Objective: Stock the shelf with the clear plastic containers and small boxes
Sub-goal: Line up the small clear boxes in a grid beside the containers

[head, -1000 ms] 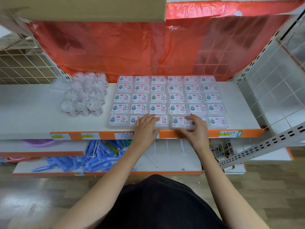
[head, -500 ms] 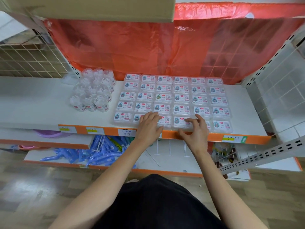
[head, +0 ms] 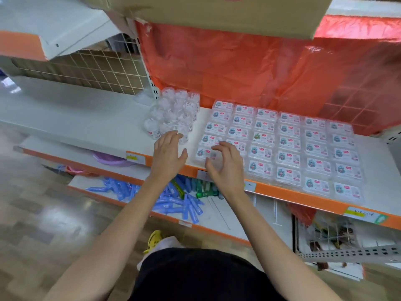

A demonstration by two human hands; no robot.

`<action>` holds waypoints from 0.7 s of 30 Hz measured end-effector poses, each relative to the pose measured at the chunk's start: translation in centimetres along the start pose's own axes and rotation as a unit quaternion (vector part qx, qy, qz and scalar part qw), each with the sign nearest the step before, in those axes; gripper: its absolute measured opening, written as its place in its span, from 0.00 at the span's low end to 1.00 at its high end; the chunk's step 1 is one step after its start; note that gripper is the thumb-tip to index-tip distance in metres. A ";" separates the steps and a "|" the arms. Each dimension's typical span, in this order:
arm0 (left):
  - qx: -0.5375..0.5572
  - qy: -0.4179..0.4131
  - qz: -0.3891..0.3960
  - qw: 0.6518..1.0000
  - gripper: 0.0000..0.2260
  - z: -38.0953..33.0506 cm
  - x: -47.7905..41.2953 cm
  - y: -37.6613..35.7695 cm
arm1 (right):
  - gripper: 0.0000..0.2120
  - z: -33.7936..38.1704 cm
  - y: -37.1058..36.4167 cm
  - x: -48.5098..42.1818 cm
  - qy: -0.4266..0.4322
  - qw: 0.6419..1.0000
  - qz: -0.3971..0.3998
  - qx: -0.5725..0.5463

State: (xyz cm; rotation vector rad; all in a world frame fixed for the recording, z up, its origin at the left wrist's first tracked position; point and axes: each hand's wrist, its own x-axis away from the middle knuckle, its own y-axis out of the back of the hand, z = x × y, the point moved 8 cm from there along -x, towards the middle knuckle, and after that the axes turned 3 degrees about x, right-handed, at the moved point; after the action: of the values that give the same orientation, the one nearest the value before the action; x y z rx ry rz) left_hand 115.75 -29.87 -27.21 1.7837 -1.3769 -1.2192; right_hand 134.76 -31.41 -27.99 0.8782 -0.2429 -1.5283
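Grip: nothing held; left hand [head: 169, 155] spread, right hand [head: 226, 167] loosely curled, seemingly above the small boxes [head: 288, 144] | clear plastic containers [head: 173, 114] grouped just beside them on the shelf [head: 86, 118].

1. Upper right: red sheet [head: 249, 68], thin glossy plastic, wrinkled.
2. Top centre: cardboard box [head: 217, 14], matt brown.
3. Centre: clear plastic containers [head: 173, 114], shiny; small boxes [head: 288, 144], clear glossy plastic with printed labels.
4. Left: shelf [head: 86, 120], smooth matt white.
5. Lower left: floor [head: 39, 213], glossy, wood-look.
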 end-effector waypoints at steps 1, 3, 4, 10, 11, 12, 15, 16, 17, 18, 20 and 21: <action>-0.003 0.008 -0.005 1.000 0.19 2.0 -0.3 0.7 | 0.15 1.5 -1.8 -0.4 0.012 1.000 0.012 0.001; -0.009 0.023 -0.012 1.000 0.19 6.1 -1.0 2.2 | 0.16 4.0 -5.5 -1.5 0.028 0.999 0.033 -0.006; -0.013 0.029 -0.012 0.999 0.19 8.3 -1.2 2.9 | 0.16 5.4 -7.4 -2.0 0.036 0.999 0.037 -0.012; -0.028 0.030 0.013 0.999 0.20 21.4 -3.2 6.5 | 0.16 13.1 -18.9 -5.8 0.054 0.997 0.037 -0.031; -0.035 0.032 0.029 0.998 0.20 23.3 -3.7 6.7 | 0.17 14.0 -20.8 -6.5 0.054 0.997 0.043 -0.027; -0.043 0.035 0.046 0.997 0.21 25.2 -4.4 6.7 | 0.17 14.7 -22.8 -7.5 0.050 0.997 0.050 -0.019; -0.056 0.015 0.090 0.994 0.23 29.3 -6.1 6.4 | 0.21 15.4 -28.3 -10.3 -0.001 0.995 0.095 0.029; -0.059 0.002 0.101 0.993 0.23 30.4 -6.7 6.1 | 0.23 15.5 -30.1 -11.3 -0.014 0.991 0.122 0.052; -0.062 -0.007 0.115 0.991 0.23 31.5 -7.1 5.8 | 0.26 15.6 -31.9 -12.0 -0.029 0.985 0.152 0.074; -0.064 -0.012 0.125 0.990 0.23 32.5 -7.4 5.4 | 0.29 15.5 -33.5 -12.8 -0.043 0.978 0.181 0.093; -0.073 -0.022 0.135 0.988 0.23 34.4 -8.3 4.8 | 0.35 15.1 -36.3 -14.6 -0.064 0.964 0.222 0.131; -0.074 -0.027 0.139 0.987 0.24 35.0 -8.4 4.4 | 0.36 14.8 -37.2 -15.3 -0.072 0.958 0.233 0.151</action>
State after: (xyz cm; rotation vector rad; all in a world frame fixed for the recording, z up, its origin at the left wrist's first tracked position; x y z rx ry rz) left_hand 81.81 -20.16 -35.51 1.4129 -1.4668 -1.1918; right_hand 95.63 -15.50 -35.32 0.8697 -0.7537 -1.1258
